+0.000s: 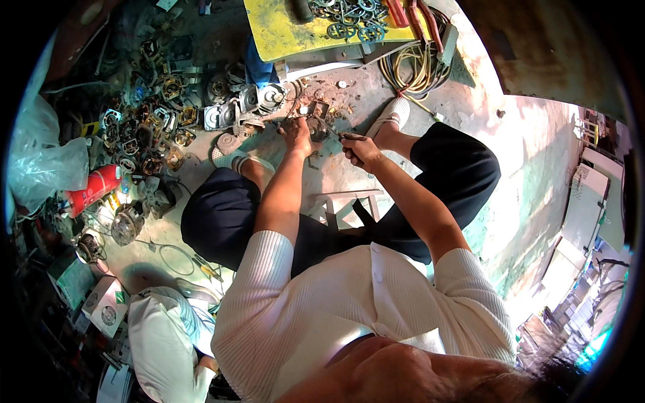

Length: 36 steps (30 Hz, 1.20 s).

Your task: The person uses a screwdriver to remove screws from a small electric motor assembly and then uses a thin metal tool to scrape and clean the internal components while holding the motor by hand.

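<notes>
On the floor between my feet lies a dark metal motor part, small and partly hidden by my hands. My left hand is closed at its left side, the fingertips bent around something too small to make out. A fist is formed by my right hand, just right of the part. It grips a thin-shafted tool whose shaft slants up and left over the part; its exact kind cannot be told. Close beyond my left hand sit several silvery motor housings.
A yellow board bears metal rings and red-handled tools. Coiled cable lies beyond my right foot. Motor cores pile up at left, near a red cylinder. Another person is at lower left. A small stool stands between my legs.
</notes>
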Tool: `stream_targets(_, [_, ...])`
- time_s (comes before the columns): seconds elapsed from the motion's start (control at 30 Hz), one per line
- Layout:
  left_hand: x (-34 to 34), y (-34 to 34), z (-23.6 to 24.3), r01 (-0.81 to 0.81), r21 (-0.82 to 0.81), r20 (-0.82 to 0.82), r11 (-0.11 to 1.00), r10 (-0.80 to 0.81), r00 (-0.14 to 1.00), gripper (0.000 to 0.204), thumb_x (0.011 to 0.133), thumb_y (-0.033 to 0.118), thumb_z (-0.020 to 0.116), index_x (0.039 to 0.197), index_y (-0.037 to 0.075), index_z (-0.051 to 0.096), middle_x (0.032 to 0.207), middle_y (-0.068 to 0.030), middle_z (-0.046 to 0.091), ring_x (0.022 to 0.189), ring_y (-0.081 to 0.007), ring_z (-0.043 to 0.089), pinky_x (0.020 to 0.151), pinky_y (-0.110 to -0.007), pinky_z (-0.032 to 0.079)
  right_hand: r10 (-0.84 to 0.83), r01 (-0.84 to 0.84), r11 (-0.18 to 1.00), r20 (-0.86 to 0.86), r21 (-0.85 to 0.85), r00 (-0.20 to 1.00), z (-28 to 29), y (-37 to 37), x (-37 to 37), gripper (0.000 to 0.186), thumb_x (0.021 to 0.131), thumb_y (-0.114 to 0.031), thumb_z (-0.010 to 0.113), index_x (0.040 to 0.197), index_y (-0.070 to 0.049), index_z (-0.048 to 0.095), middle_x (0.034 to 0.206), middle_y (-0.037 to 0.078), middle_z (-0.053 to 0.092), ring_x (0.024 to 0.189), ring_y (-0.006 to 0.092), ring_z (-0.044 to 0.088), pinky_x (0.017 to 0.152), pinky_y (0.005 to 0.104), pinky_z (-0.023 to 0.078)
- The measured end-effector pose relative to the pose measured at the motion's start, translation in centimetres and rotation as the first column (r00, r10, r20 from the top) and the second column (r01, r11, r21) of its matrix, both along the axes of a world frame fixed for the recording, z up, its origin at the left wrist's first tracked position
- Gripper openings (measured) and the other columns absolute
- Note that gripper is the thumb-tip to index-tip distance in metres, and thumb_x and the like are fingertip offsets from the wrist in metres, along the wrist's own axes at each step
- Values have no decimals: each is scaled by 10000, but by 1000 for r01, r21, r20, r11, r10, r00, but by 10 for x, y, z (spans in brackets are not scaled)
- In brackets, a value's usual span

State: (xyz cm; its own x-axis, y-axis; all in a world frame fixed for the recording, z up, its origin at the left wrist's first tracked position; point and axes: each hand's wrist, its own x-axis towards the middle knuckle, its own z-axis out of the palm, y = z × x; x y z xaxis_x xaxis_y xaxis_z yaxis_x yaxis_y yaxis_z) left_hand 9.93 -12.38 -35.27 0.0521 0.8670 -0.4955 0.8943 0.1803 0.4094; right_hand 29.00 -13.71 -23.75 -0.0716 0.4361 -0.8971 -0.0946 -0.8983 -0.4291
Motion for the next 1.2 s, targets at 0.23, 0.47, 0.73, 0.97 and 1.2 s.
stream_targets(0.23, [0, 3, 9, -8, -21, 17, 1000, 9, 1000, 1010, 553, 365, 905, 1349, 88, 347, 1377, -171, 494, 1294, -346, 456, 1141, -590, 182, 326, -795, 482, 767, 368, 553, -20, -8, 9, 359, 876, -195, 597, 1231, -175, 643, 845, 173, 693, 776, 307, 681, 662, 400, 533])
stream_targets(0.47, [-1, 7, 17, -1, -94, 34, 996, 5, 999, 974, 599, 338, 890, 1358, 76, 339, 1378, -183, 489, 1290, -354, 455, 1153, -568, 173, 319, -927, 298, 892, 226, 320, 6, -3, 8, 327, 866, -193, 591, 1186, -186, 659, 901, 176, 685, 824, 354, 666, 735, 445, 541])
stream_targets(0.73, [-5, 8, 6, 11, -105, 45, 994, -7, 999, 1018, 617, 349, 883, 1409, 77, 303, 1415, -186, 449, 1316, -351, 428, 1159, -581, 140, 322, -979, 102, 926, 175, 199, 7, 6, 15, 331, 888, -173, 560, 1210, -181, 636, 919, 157, 670, 805, 328, 665, 712, 416, 543])
stream_targets(0.97, [-5, 8, 6, 28, -100, 0, 995, -28, 1000, 1059, 598, 378, 880, 1431, 81, 296, 1436, -178, 435, 1336, -343, 411, 1160, -591, 119, 362, -997, -68, 932, 27, 1, -6, 26, 19, 384, 888, -160, 509, 1262, -177, 594, 909, 150, 682, 824, 313, 672, 723, 399, 535])
stream_targets(1.2, [-2, 11, 6, 19, -121, -23, 992, -22, 999, 1063, 549, 369, 881, 1409, 100, 317, 1407, -156, 455, 1308, -325, 443, 1153, -594, 139, 431, -956, 240, 863, 171, 263, 7, 20, 0, 304, 891, -190, 530, 1163, -156, 663, 888, 209, 680, 841, 376, 661, 763, 458, 534])
